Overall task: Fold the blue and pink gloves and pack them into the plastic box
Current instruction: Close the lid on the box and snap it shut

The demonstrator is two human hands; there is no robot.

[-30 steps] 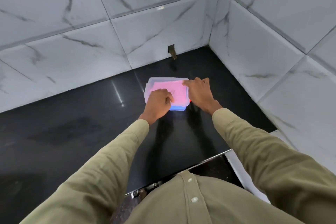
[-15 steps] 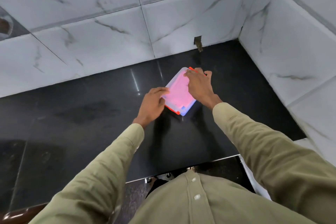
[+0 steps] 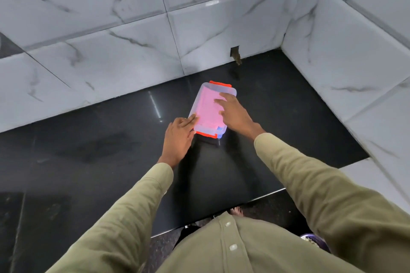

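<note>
Now: box lidded, both your hands on it

Your plastic box [image 3: 211,109] sits on the black countertop [image 3: 88,162], near the back wall tiles [image 3: 133,51], turned at an angle with one short end toward you. Clear lid is on. Red latches show at the far short end [image 3: 220,83] and the near short end [image 3: 205,135]. Pink glove [image 3: 208,108] fills the view through the lid; a bit of blue glove [image 3: 220,129] shows at the near right corner, under the pink.

Your left hand [image 3: 177,139] lies flat, fingers extended, tips touching the box's near left corner; not clenched, not wrapped around anything. Your right hand [image 3: 235,113] rests on the lid from the right side, fingers spread and loose, pressing on top rather than gripping. Both olive sleeves [image 3: 310,184] reach in from below. Small dark notch [image 3: 235,54] in the wall behind the box, well apart from it.
</note>
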